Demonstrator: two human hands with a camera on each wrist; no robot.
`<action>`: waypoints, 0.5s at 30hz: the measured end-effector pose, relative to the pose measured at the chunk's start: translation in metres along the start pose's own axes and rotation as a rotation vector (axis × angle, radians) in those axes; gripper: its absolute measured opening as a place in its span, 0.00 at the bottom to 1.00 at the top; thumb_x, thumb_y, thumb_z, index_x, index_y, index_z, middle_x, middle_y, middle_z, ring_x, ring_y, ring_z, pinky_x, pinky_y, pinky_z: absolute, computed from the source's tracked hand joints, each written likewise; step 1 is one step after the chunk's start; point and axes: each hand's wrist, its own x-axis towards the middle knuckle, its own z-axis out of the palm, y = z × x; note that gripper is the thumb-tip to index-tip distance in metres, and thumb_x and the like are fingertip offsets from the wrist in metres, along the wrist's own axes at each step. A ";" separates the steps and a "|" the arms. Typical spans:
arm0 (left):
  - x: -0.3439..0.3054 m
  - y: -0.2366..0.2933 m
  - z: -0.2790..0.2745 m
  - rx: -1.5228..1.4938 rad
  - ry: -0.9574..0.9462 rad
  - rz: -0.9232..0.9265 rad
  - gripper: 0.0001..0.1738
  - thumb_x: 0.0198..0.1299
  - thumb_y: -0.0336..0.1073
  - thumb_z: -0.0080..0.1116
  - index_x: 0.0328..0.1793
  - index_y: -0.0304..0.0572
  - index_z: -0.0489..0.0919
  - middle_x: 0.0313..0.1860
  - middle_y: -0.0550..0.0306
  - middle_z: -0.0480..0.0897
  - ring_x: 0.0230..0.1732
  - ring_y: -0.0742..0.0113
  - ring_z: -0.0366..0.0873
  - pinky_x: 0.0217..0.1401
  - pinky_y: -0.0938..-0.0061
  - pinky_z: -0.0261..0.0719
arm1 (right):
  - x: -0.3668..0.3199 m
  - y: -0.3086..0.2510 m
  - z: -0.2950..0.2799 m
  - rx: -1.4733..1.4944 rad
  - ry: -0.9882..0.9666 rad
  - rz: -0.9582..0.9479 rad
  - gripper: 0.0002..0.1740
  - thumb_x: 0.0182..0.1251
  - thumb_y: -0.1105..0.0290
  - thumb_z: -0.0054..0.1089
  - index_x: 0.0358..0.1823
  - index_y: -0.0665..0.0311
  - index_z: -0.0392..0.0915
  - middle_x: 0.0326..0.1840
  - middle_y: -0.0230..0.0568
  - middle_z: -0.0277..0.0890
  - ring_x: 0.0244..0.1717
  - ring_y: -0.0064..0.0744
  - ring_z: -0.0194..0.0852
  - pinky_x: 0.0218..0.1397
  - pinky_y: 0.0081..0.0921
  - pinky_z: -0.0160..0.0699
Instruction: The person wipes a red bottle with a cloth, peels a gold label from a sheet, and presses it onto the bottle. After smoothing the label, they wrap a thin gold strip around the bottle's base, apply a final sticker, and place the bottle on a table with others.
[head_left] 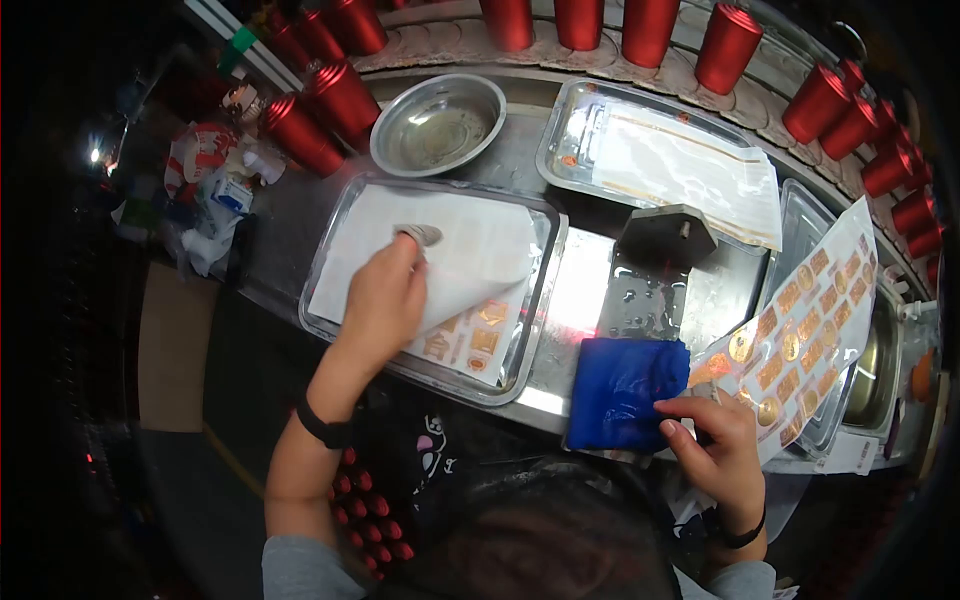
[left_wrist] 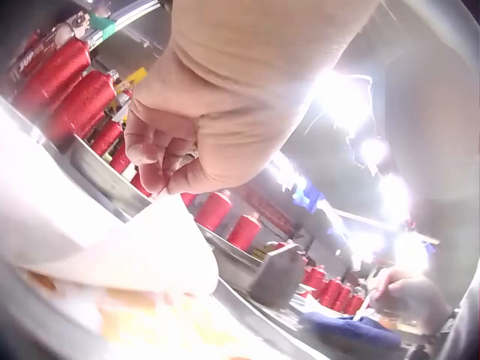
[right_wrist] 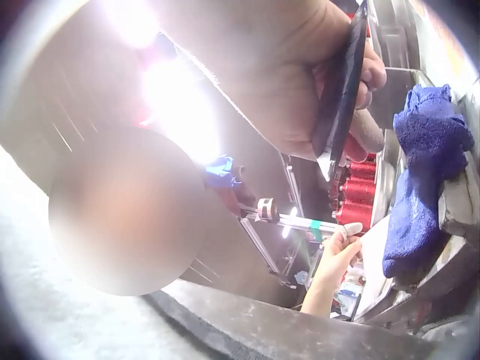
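My left hand (head_left: 390, 295) pinches a white paper sheet (head_left: 450, 225) over a metal tray (head_left: 322, 325) at the left. In the left wrist view, the sheet (left_wrist: 161, 251) rises to a peak at the fingertips. Gold printed decals (head_left: 478, 335) show on a sheet beneath its lifted edge. A pale cover (head_left: 420, 234) is on one fingertip. My right hand (head_left: 728, 450) grips the near left corner of a gold-patterned decal sheet (head_left: 810, 320), which slants up to the right. Beside those fingers lies a folded blue cloth (head_left: 625, 390); the right wrist view shows the cloth (right_wrist: 424, 180) too.
A metal bowl (head_left: 438, 125) stands behind the left tray. Another tray (head_left: 560, 160) at the back holds a white, gold-striped sheet (head_left: 680, 170). A dark metal block (head_left: 665, 238) stands mid-bench. Red metallic cups (head_left: 728, 50) line the curved rack behind; a sink (head_left: 875, 370) is at right.
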 end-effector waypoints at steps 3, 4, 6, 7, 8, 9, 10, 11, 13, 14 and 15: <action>0.028 -0.015 -0.018 0.065 0.069 -0.048 0.10 0.63 0.24 0.53 0.50 0.34 0.76 0.39 0.39 0.81 0.43 0.36 0.79 0.44 0.55 0.77 | -0.003 0.009 -0.005 0.023 0.037 -0.013 0.10 0.58 0.76 0.68 0.43 0.63 0.86 0.32 0.42 0.81 0.25 0.36 0.78 0.27 0.27 0.71; 0.038 -0.018 -0.028 0.106 0.093 -0.057 0.10 0.63 0.23 0.52 0.50 0.34 0.76 0.40 0.39 0.81 0.43 0.36 0.79 0.45 0.56 0.77 | -0.004 0.012 -0.007 0.041 0.047 -0.019 0.10 0.58 0.76 0.68 0.43 0.62 0.86 0.32 0.42 0.81 0.24 0.35 0.78 0.26 0.27 0.71; 0.052 -0.007 -0.043 0.136 0.179 -0.017 0.12 0.63 0.22 0.51 0.52 0.33 0.77 0.43 0.38 0.82 0.46 0.38 0.80 0.49 0.59 0.78 | -0.006 0.019 -0.009 0.067 0.052 -0.016 0.10 0.58 0.75 0.69 0.42 0.63 0.86 0.30 0.41 0.81 0.24 0.34 0.76 0.27 0.27 0.69; 0.060 0.004 -0.052 0.126 0.233 0.036 0.13 0.63 0.21 0.50 0.53 0.32 0.78 0.45 0.38 0.82 0.48 0.39 0.81 0.51 0.60 0.78 | -0.008 0.021 -0.010 0.079 0.049 0.000 0.10 0.57 0.75 0.69 0.41 0.63 0.86 0.29 0.40 0.81 0.25 0.33 0.75 0.28 0.27 0.69; 0.066 0.005 -0.060 0.120 0.228 0.035 0.16 0.63 0.19 0.48 0.56 0.32 0.78 0.48 0.37 0.83 0.51 0.42 0.82 0.55 0.63 0.78 | -0.008 0.023 -0.011 0.092 0.045 0.017 0.10 0.56 0.75 0.69 0.41 0.64 0.87 0.28 0.40 0.80 0.25 0.32 0.74 0.30 0.27 0.68; 0.071 0.014 -0.067 0.122 0.243 0.033 0.17 0.63 0.18 0.47 0.56 0.31 0.78 0.48 0.38 0.83 0.51 0.42 0.82 0.55 0.63 0.77 | -0.008 0.025 -0.012 0.104 0.047 0.007 0.10 0.57 0.74 0.69 0.41 0.63 0.86 0.28 0.41 0.80 0.24 0.33 0.74 0.28 0.27 0.68; 0.077 0.020 -0.076 0.170 0.256 0.069 0.17 0.63 0.18 0.47 0.56 0.31 0.78 0.49 0.38 0.83 0.51 0.42 0.82 0.55 0.64 0.77 | -0.007 0.027 -0.014 0.114 0.049 -0.003 0.10 0.58 0.74 0.69 0.42 0.62 0.86 0.28 0.41 0.80 0.22 0.34 0.74 0.26 0.28 0.69; 0.083 0.022 -0.084 0.216 0.270 0.105 0.18 0.63 0.17 0.47 0.57 0.31 0.78 0.49 0.38 0.83 0.52 0.43 0.82 0.55 0.64 0.77 | -0.007 0.029 -0.015 0.122 0.052 -0.013 0.10 0.58 0.73 0.69 0.42 0.61 0.86 0.28 0.42 0.80 0.21 0.34 0.74 0.24 0.29 0.69; 0.083 0.023 -0.095 0.269 0.350 0.136 0.17 0.63 0.17 0.47 0.57 0.32 0.78 0.50 0.39 0.83 0.53 0.43 0.82 0.57 0.64 0.77 | -0.009 0.040 -0.012 0.120 0.079 -0.088 0.10 0.58 0.73 0.70 0.42 0.61 0.87 0.28 0.41 0.80 0.20 0.35 0.74 0.23 0.29 0.69; 0.087 0.025 -0.102 0.292 0.375 0.142 0.17 0.64 0.17 0.47 0.57 0.32 0.78 0.50 0.39 0.83 0.54 0.43 0.82 0.58 0.65 0.77 | -0.008 0.042 -0.013 0.121 0.080 -0.110 0.10 0.58 0.72 0.70 0.42 0.61 0.87 0.28 0.41 0.80 0.20 0.35 0.73 0.23 0.29 0.69; 0.089 0.027 -0.110 0.319 0.400 0.143 0.17 0.64 0.18 0.47 0.57 0.32 0.78 0.51 0.39 0.83 0.54 0.43 0.81 0.58 0.65 0.77 | -0.008 0.043 -0.013 0.125 0.076 -0.136 0.10 0.58 0.72 0.70 0.42 0.60 0.87 0.28 0.41 0.80 0.20 0.35 0.73 0.23 0.28 0.69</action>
